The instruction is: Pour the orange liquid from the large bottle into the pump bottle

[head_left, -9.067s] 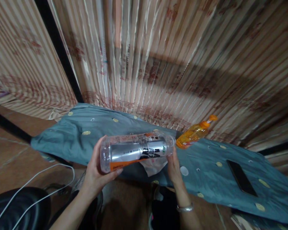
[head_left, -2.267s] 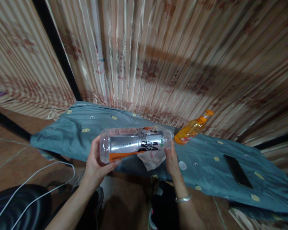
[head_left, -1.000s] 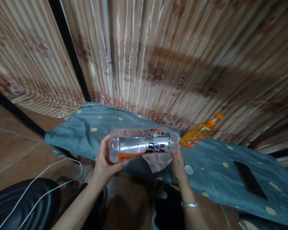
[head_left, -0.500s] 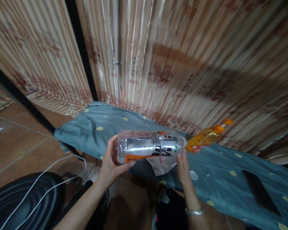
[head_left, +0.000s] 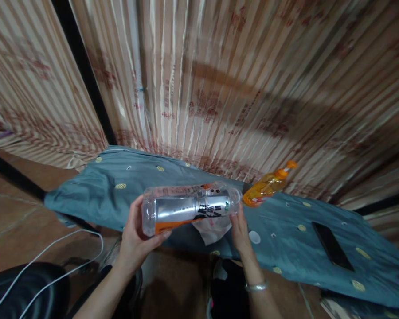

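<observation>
A clear plastic bottle [head_left: 182, 208] with a silver, black and orange label lies sideways between my hands, above the cloth-covered bench. My left hand [head_left: 136, 235] wraps round its base end, thumb along the lower side. At the neck end, my right hand [head_left: 240, 228] grips the bottle; some of its fingers are hidden behind it. Just beyond that end stands an orange pump bottle [head_left: 264, 188] of yellow-orange liquid. Under the clear bottle lies a pale tissue or wrapper [head_left: 211, 231], and a white round disc [head_left: 254, 237] sits right of my right hand.
A black phone [head_left: 332, 246] lies at the right on the blue-green patterned cloth [head_left: 295, 248]. Striped curtains [head_left: 213, 88] hang behind, with a black pole [head_left: 86, 75] at left. A white cable [head_left: 53, 248] loops over a black ridged object [head_left: 26, 292] at lower left.
The camera view has turned slightly right, so everything appears further left. Both hands still hold the clear bottle in nearly the same pose.
</observation>
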`<move>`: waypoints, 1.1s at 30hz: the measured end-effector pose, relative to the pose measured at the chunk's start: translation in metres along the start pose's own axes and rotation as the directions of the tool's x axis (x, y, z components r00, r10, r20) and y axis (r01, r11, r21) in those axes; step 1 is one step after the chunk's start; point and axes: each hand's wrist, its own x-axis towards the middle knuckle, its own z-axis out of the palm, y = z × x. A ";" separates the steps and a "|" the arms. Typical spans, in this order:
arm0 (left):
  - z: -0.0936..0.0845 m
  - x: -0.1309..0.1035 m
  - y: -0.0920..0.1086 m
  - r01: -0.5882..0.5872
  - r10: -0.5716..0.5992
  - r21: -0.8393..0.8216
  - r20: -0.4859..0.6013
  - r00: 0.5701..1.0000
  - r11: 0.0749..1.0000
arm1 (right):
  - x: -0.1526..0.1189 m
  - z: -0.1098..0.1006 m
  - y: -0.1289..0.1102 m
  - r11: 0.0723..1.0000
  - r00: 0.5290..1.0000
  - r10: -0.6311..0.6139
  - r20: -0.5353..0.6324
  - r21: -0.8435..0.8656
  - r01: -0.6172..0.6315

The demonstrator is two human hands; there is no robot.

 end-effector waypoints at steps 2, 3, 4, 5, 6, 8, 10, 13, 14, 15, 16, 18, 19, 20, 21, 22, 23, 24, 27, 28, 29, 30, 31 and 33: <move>0.003 -0.002 0.001 0.008 -0.008 -0.015 -0.039 0.999 1.000 | 0.000 0.000 0.000 1.000 1.000 0.001 -0.002 0.012 -0.001; 0.005 -0.003 0.002 0.015 -0.017 -0.024 -0.059 0.998 1.000 | 0.000 0.001 0.000 1.000 1.000 0.003 -0.003 0.017 -0.003; 0.007 -0.004 0.003 0.025 -0.027 -0.030 -0.072 0.997 0.999 | 0.001 0.001 0.001 1.000 1.000 0.004 -0.006 0.022 -0.004; 0.009 -0.005 0.004 0.037 -0.039 -0.031 -0.076 0.996 0.999 | 0.001 0.001 0.001 1.000 1.000 0.006 -0.008 0.029 -0.005; 0.010 -0.006 0.005 0.046 -0.048 -0.030 -0.076 0.996 0.998 | 0.001 0.002 0.001 0.999 1.000 0.007 -0.009 0.036 -0.006; 0.010 -0.007 0.006 0.056 -0.057 -0.024 -0.073 0.996 0.998 | 0.002 0.002 0.002 0.999 1.000 0.014 -0.011 0.044 -0.014; 0.008 -0.006 0.005 0.064 -0.065 -0.013 -0.054 0.996 0.998 | 0.002 0.003 0.003 0.999 0.999 0.028 -0.016 0.042 -0.027; 0.007 -0.005 0.003 0.079 -0.080 -0.020 -0.044 0.996 0.997 | 0.002 0.003 0.004 0.998 0.999 0.042 -0.011 0.037 -0.041; 0.007 -0.005 0.003 0.083 -0.084 -0.028 -0.051 0.995 0.996 | 0.001 0.002 0.004 0.998 0.999 0.041 -0.006 0.037 -0.041; 0.008 -0.005 0.003 0.083 -0.085 -0.035 -0.062 0.994 0.996 | 0.001 0.002 0.005 0.999 0.999 0.037 0.000 0.039 -0.037; 0.009 -0.005 0.003 0.081 -0.084 -0.040 -0.075 0.994 0.996 | 0.001 0.002 0.005 0.999 1.000 0.030 0.005 0.040 -0.030; 0.010 -0.006 0.004 0.076 -0.079 -0.037 -0.081 0.994 0.996 | 0.001 0.002 0.004 0.999 1.000 0.003 0.009 0.043 -0.003; 0.010 -0.006 0.004 0.074 -0.076 -0.035 -0.080 0.994 0.997 | 0.001 0.002 0.004 0.999 1.000 -0.014 0.010 0.042 0.013; 0.011 -0.007 0.005 0.074 -0.077 -0.034 -0.078 0.994 0.997 | 0.001 0.002 0.003 0.999 1.000 -0.030 0.010 0.040 0.029; 0.011 -0.007 0.006 0.077 -0.080 -0.036 -0.074 0.994 0.996 | 0.001 0.002 0.002 0.998 0.999 -0.043 0.010 0.037 0.042; 0.011 -0.007 0.006 0.080 -0.082 -0.040 -0.070 0.994 0.996 | 0.001 0.002 0.002 0.998 0.999 -0.052 0.011 0.034 0.051; 0.011 -0.006 0.006 0.080 -0.083 -0.043 -0.069 0.994 0.996 | 0.002 0.002 0.001 0.998 0.998 -0.056 0.012 0.032 0.056; 0.011 -0.006 0.006 0.079 -0.082 -0.043 -0.073 0.994 0.996 | 0.002 0.003 0.001 0.998 0.998 -0.056 0.013 0.028 0.055; 0.010 -0.004 0.004 0.067 -0.069 -0.023 -0.097 0.993 0.997 | 0.003 0.004 0.002 0.999 0.999 -0.032 0.001 0.010 0.032; 0.009 -0.003 0.003 0.068 -0.069 -0.013 -0.093 0.993 0.998 | 0.003 0.005 0.003 1.000 1.000 -0.021 -0.007 0.001 0.021; 0.008 -0.002 0.003 0.070 -0.071 -0.008 -0.079 0.994 0.998 | 0.003 0.005 0.003 1.000 1.000 -0.012 -0.014 -0.004 0.012; 0.008 -0.002 0.002 0.071 -0.071 -0.007 -0.064 0.995 0.997 | 0.003 0.006 0.004 1.000 1.000 -0.007 -0.017 -0.006 0.007; 0.008 -0.001 0.002 0.069 -0.069 -0.008 -0.056 0.996 0.998 | 0.003 0.006 0.004 1.000 1.000 -0.007 -0.017 -0.002 0.007; 0.009 -0.002 0.002 0.060 -0.061 -0.017 -0.068 0.996 0.998 | 0.003 0.006 0.004 1.000 1.000 -0.012 -0.013 0.011 0.012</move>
